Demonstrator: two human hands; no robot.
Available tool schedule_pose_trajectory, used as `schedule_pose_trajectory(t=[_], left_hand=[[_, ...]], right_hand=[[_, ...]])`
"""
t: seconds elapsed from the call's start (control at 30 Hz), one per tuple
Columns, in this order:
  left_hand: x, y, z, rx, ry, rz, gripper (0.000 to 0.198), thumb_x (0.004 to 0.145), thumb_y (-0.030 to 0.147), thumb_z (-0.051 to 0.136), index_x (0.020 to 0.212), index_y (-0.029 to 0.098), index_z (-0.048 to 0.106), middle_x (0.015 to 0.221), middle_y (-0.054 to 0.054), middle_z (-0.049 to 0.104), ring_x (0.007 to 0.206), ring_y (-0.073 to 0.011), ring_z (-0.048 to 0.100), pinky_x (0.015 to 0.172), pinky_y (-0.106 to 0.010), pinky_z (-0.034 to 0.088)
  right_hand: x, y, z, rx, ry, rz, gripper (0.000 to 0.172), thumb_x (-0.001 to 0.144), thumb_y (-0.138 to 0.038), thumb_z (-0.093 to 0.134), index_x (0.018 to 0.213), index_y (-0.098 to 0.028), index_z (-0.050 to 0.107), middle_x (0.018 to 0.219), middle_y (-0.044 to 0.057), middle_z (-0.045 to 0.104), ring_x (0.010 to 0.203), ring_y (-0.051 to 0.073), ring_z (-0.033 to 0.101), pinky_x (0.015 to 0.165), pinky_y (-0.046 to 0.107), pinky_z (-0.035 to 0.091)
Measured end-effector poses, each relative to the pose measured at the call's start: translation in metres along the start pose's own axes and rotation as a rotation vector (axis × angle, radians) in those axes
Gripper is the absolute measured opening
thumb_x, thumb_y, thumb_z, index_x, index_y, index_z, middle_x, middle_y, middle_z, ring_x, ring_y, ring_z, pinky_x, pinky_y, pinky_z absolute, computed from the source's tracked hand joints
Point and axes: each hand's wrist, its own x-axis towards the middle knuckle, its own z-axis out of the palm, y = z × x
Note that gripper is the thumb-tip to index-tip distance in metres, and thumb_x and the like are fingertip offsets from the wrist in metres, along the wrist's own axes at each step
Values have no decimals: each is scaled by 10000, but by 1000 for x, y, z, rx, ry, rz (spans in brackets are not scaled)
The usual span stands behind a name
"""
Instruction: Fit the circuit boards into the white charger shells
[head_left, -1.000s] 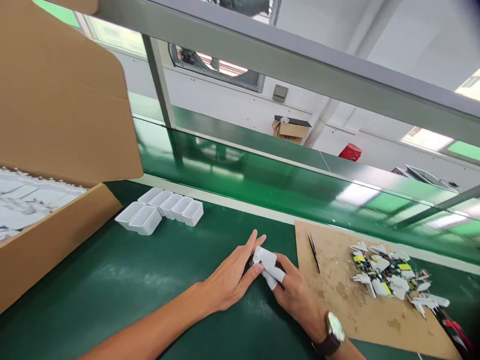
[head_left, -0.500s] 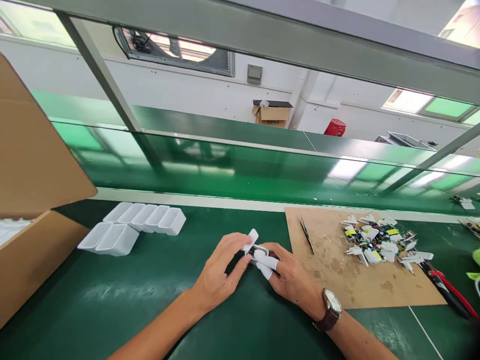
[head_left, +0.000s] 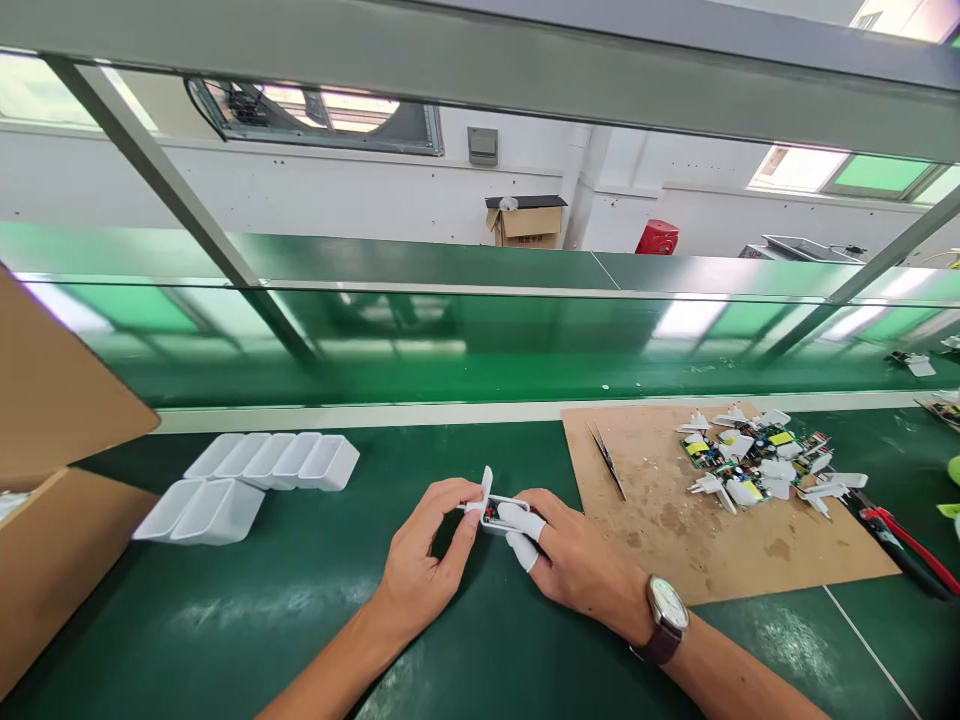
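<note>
Between my two hands is a small white plastic housing (head_left: 501, 513) with electronic parts showing inside it. My left hand (head_left: 429, 545) pinches a white plug piece (head_left: 486, 490), whose flat plate stands up at the housing's left end. White finger covers sit on two fingers of my right hand (head_left: 581, 550), which grips the housing from the right. Its thumb and fingers close around the casing, hiding part of it. Several white open housings (head_left: 221, 512) lie in two rows on the left. To the right, circuit boards with white plug pieces (head_left: 757, 465) are heaped together.
A brown board (head_left: 660, 540) lies under the heap, with tweezers (head_left: 608, 462) on it. Red-and-black pliers (head_left: 904, 550) rest at its right edge. An open cardboard box (head_left: 67, 560) stands at the far left. A green raised panel (head_left: 465, 370) runs along the back of the green table (head_left: 300, 620).
The plug piece has turned from tilted to nearly upright at the housing's end. Both hands have shifted slightly, still holding the parts. The camera view has turned a little.
</note>
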Motion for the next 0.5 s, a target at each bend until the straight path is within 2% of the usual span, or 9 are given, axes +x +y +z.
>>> schedule_pose_trajectory(t=[0.17, 0.3, 0.5], left_hand=[[1, 0, 0, 26, 1, 41, 239, 992, 160, 569, 1200, 253, 640, 1101, -62, 700, 1022, -193, 700, 896, -337, 617], [2, 0, -1, 46, -2, 69, 247, 984, 145, 574, 1199, 251, 633, 1091, -64, 696, 1012, -189, 698, 889, -328, 614], [3, 1, -2, 30, -7, 65, 251, 975, 138, 577, 1193, 244, 644, 1098, -67, 699, 1019, -196, 700, 886, -326, 617]], right_hand=[[-4, 6, 3, 118, 36, 41, 387, 999, -156, 545, 1372, -258, 527, 1140, 78, 689, 989, 212, 705, 866, 356, 634], [-9, 13, 8, 196, 138, 89, 361, 998, -207, 573, 1349, -234, 494, 1210, 96, 667, 908, 189, 719, 785, 324, 647], [-7, 12, 10, 220, 135, 19, 317, 1008, -175, 562, 1315, -251, 540, 1166, 86, 688, 1008, 210, 713, 867, 358, 632]])
